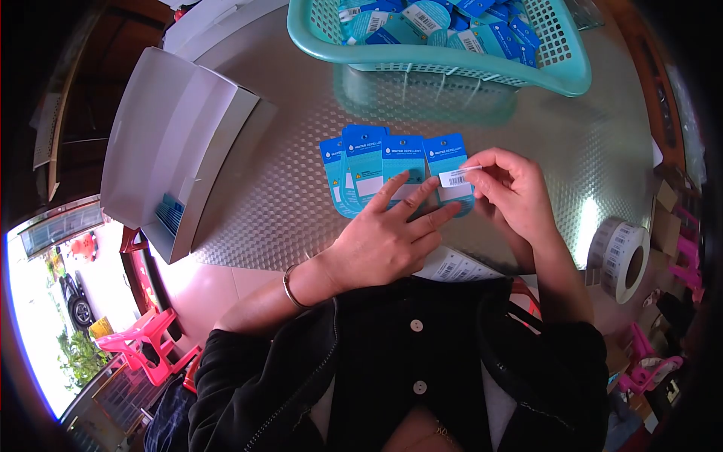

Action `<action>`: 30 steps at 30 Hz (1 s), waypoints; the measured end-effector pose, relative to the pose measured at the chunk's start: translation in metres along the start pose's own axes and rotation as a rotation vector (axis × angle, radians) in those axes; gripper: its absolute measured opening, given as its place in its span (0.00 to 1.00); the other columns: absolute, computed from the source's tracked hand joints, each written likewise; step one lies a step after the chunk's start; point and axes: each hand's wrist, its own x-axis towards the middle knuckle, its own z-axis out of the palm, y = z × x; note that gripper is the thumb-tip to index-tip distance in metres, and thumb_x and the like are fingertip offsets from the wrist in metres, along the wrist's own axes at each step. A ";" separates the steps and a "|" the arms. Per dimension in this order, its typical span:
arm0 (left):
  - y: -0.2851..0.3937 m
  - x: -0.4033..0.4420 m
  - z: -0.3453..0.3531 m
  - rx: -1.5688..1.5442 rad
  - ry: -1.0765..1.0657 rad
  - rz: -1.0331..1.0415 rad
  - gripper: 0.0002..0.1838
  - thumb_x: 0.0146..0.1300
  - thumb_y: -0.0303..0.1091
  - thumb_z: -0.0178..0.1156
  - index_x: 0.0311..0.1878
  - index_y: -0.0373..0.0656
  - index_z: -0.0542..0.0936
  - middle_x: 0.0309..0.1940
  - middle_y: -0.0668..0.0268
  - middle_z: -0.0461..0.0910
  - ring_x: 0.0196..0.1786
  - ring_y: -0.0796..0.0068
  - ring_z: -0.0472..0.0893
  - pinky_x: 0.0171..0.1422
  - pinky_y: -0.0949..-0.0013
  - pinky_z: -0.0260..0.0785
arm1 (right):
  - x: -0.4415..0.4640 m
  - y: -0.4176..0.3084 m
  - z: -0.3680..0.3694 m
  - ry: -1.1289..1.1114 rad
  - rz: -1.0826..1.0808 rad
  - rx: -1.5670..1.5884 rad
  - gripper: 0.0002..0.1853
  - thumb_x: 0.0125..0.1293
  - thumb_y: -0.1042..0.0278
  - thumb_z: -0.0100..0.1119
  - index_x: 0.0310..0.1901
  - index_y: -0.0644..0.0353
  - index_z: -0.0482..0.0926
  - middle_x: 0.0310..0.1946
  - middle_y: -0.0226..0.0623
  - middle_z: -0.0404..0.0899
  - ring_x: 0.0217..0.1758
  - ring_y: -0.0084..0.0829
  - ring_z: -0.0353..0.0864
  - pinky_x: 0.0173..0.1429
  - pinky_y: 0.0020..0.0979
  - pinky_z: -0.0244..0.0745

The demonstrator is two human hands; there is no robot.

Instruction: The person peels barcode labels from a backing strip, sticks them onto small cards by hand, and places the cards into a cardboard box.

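Note:
Several blue and teal hang tags [365, 162] printed "WATER REPELLENT" lie overlapping in a row on the metal tabletop. My left hand [388, 233] rests over their lower edges, fingers spread. Between thumb and forefinger, my right hand [516, 188] pinches a small white barcode sticker [454, 178] over the white box of the rightmost tag [446, 148]. Whether the sticker touches that tag, I cannot tell. A sheet of barcode stickers [457, 267] lies at the table's near edge, partly hidden by my left hand and clothing.
A teal plastic basket [452, 56] full of similar tags stands at the back. On the left is a white box [218, 143] with a stack of tags [170, 214] inside. A roll of barcode labels [619, 256] sits at the right edge of the patterned metal table [294, 181].

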 end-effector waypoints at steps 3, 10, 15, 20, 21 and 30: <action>0.000 0.000 0.000 0.008 0.002 -0.001 0.09 0.51 0.36 0.67 0.28 0.46 0.76 0.68 0.70 0.73 0.72 0.55 0.68 0.75 0.40 0.57 | -0.009 0.003 0.005 0.049 0.034 0.053 0.08 0.67 0.79 0.63 0.47 0.65 0.82 0.29 0.26 0.81 0.28 0.12 0.75 0.29 0.18 0.68; 0.001 0.000 0.001 0.021 0.001 0.003 0.09 0.50 0.37 0.67 0.28 0.46 0.77 0.68 0.71 0.73 0.73 0.55 0.66 0.75 0.38 0.56 | -0.016 0.001 0.017 0.115 0.035 0.085 0.14 0.65 0.79 0.65 0.52 0.63 0.78 0.30 0.28 0.82 0.28 0.12 0.76 0.30 0.17 0.69; -0.001 -0.001 0.002 0.013 0.000 0.010 0.10 0.48 0.37 0.68 0.29 0.47 0.77 0.68 0.71 0.73 0.73 0.54 0.66 0.75 0.37 0.56 | -0.014 0.000 0.017 0.095 0.082 0.030 0.08 0.64 0.78 0.65 0.44 0.63 0.77 0.29 0.27 0.82 0.28 0.11 0.76 0.31 0.17 0.69; -0.001 -0.001 0.001 0.002 -0.002 0.014 0.10 0.48 0.37 0.68 0.29 0.47 0.78 0.67 0.71 0.74 0.73 0.53 0.66 0.74 0.37 0.55 | -0.013 0.001 0.017 0.083 0.073 0.003 0.06 0.64 0.79 0.64 0.41 0.63 0.77 0.28 0.27 0.82 0.28 0.11 0.76 0.31 0.17 0.68; -0.001 -0.001 0.001 0.004 -0.002 0.014 0.10 0.48 0.37 0.68 0.29 0.47 0.77 0.67 0.71 0.74 0.73 0.53 0.66 0.74 0.37 0.55 | -0.013 0.001 0.017 0.085 0.073 -0.005 0.06 0.64 0.79 0.64 0.41 0.63 0.77 0.28 0.27 0.82 0.28 0.11 0.76 0.30 0.17 0.68; -0.001 -0.001 0.002 0.018 0.007 0.021 0.10 0.48 0.37 0.68 0.29 0.47 0.77 0.67 0.70 0.74 0.73 0.54 0.67 0.75 0.37 0.55 | -0.011 0.000 0.019 0.108 0.076 -0.051 0.06 0.63 0.79 0.65 0.40 0.63 0.78 0.27 0.27 0.82 0.26 0.10 0.75 0.29 0.17 0.67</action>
